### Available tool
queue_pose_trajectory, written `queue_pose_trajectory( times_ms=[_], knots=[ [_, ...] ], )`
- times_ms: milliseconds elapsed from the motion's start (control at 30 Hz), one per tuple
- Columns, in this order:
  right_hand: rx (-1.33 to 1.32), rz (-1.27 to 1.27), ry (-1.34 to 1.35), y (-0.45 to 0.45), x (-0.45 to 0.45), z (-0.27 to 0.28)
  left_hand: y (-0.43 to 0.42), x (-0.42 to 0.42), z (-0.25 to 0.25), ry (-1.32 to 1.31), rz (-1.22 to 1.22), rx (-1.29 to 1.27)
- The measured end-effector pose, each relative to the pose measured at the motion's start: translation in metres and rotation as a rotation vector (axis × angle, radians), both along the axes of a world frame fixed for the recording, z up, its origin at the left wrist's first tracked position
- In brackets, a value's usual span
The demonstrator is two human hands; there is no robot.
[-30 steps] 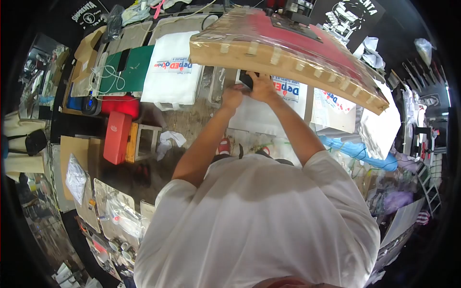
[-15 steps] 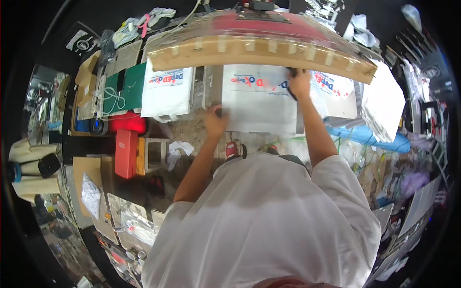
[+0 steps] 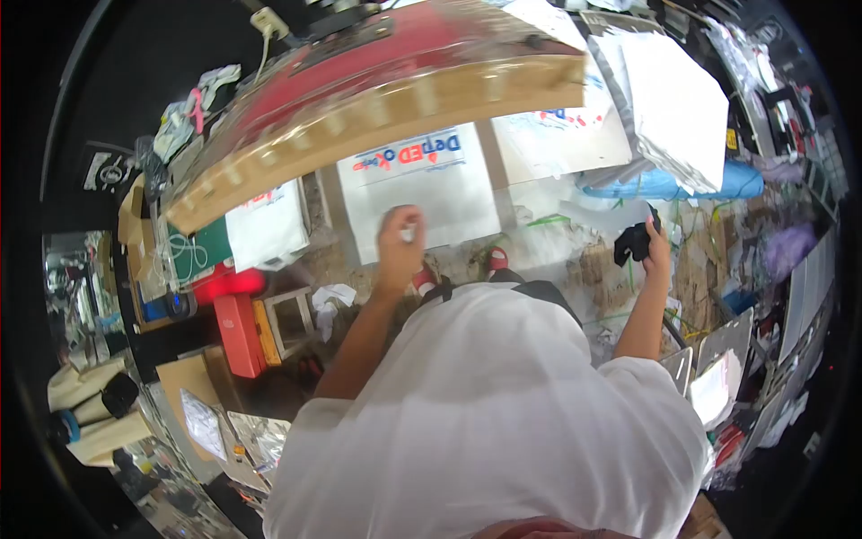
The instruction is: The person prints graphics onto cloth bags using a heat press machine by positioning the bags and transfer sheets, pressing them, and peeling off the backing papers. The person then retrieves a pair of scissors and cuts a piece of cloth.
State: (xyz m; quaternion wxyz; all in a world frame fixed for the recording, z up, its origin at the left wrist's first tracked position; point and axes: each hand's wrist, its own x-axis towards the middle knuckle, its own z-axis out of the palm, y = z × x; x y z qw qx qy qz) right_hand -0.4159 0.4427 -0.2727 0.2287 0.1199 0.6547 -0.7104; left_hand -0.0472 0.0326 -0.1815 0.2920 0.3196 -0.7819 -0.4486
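A white printed sheet or bag (image 3: 431,202) with red and blue lettering lies flat on the board in front of me. Over its lower left part is my left hand (image 3: 400,241), its fingers curled; whether they hold anything is too blurred to tell. Out to the right, my right hand (image 3: 658,247) grips a black cloth-like item (image 3: 636,241) that hangs from the fingers. A red press head (image 3: 386,67) with a taped cardboard edge covers the far part of the printed piece.
Another printed white piece (image 3: 268,229) lies left. White sheets are stacked (image 3: 669,108) at the back right, above a blue plastic roll (image 3: 664,184). A red box (image 3: 239,334) stands beside a small stool (image 3: 290,322) at lower left. Cardboard (image 3: 606,274) lies on the floor.
My right hand has moved off the printed piece, out to the right and nearer my body, with the black item. The view has turned, so the press head appears further left.
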Motion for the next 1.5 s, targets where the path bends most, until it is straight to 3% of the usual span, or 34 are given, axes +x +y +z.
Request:
queue_pose_trajectory(
  times_ms=[33,100,133,167,233,267,300,367,400,467,500,600,667,700,767,833,900,967,1033,1067,1100,1167,1233,1300,1333,1367,1400,1433,1500],
  knots=[
    [0.001,-0.026,-0.002,0.013,0.002,0.002,0.015,-0.026,0.007,-0.004,-0.144,0.022],
    [0.318,-0.100,0.156,0.038,0.003,0.010,0.046,-0.081,0.006,-0.061,-0.426,-0.046],
    [0.447,-0.134,0.379,0.052,-0.004,-0.012,0.060,-0.109,0.003,-0.114,-0.561,-0.137],
    [0.455,-0.154,0.369,0.051,-0.001,0.004,0.073,-0.136,-0.013,-0.217,-0.624,-0.191],
    [0.796,0.001,0.430,0.009,0.020,0.072,0.091,-0.194,-0.053,-0.570,-0.734,-0.275],
    [0.731,0.199,0.391,0.004,0.021,0.079,0.094,-0.224,-0.067,-0.821,-0.778,-0.307],
    [0.657,0.395,0.353,-0.001,0.021,0.081,0.093,-0.247,-0.079,-0.823,-0.794,-0.313],
    [0.615,0.806,0.514,-0.013,0.030,0.053,0.095,-0.285,-0.099,-1.114,-0.666,-0.432],
    [0.560,0.954,0.379,-0.036,0.041,0.066,0.096,-0.294,-0.108,-1.111,-0.684,-0.436],
    [0.487,1.139,0.509,-0.059,0.063,0.037,0.090,-0.308,-0.118,-1.182,-0.509,-0.459],
    [0.527,1.191,0.434,-0.075,0.073,0.041,0.090,-0.317,-0.119,-1.180,-0.517,-0.458],
    [0.491,1.133,0.556,-0.105,0.093,0.012,0.075,-0.330,-0.114,-1.177,-0.432,-0.360],
    [0.476,1.073,0.655,-0.126,0.096,0.005,0.054,-0.342,-0.101,-1.123,-0.401,-0.067],
    [0.498,1.066,0.705,-0.140,0.092,0.007,0.042,-0.343,-0.113,-1.122,-0.394,-0.072],
    [0.518,1.037,0.771,-0.172,0.080,0.010,0.016,-0.346,-0.147,-0.716,-0.534,0.033],
    [0.478,0.916,1.011,-0.202,0.075,-0.004,0.020,-0.334,-0.106,-0.630,-0.566,0.041],
    [0.434,0.878,1.170,-0.237,0.054,-0.055,0.035,-0.320,-0.044,-0.530,-0.594,0.048],
    [0.371,0.852,1.335,-0.259,0.038,-0.082,0.057,-0.291,0.002,-0.408,-0.571,0.189],
    [0.506,0.832,1.504,-0.273,0.023,-0.089,0.068,-0.263,0.007,-0.276,-0.536,0.173],
    [0.623,1.122,1.305,-0.285,0.012,-0.071,0.074,-0.252,0.007,-0.154,-0.510,0.170],
    [0.619,1.122,1.311,-0.290,0.007,-0.058,0.077,-0.246,0.006,-0.152,-0.506,0.166],
    [0.527,1.138,1.395,-0.290,-0.003,-0.039,0.089,-0.238,-0.003,-0.073,-0.258,0.343],
    [0.445,1.396,1.147,-0.305,-0.029,-0.034,0.096,-0.237,-0.022,-0.079,-0.160,0.418],
    [0.602,1.619,1.073,-0.307,-0.081,0.030,0.097,-0.243,-0.049,-0.089,-0.051,0.487],
    [0.589,1.717,0.905,-0.318,-0.125,0.030,0.099,-0.250,-0.066,-0.250,-0.040,0.421],
    [0.521,1.715,0.866,-0.327,-0.177,0.025,0.101,-0.257,-0.080,-0.416,-0.028,0.356],
    [0.754,1.671,0.845,-0.334,-0.221,0.036,0.104,-0.266,-0.088,-0.467,-0.044,0.347],
    [0.939,1.601,0.911,-0.354,-0.273,0.001,0.111,-0.274,-0.091,-0.483,-0.018,0.361],
    [1.037,1.199,1.042,-0.354,-0.323,0.003,0.123,-0.297,-0.094,-0.583,0.046,0.053]
  ],
)
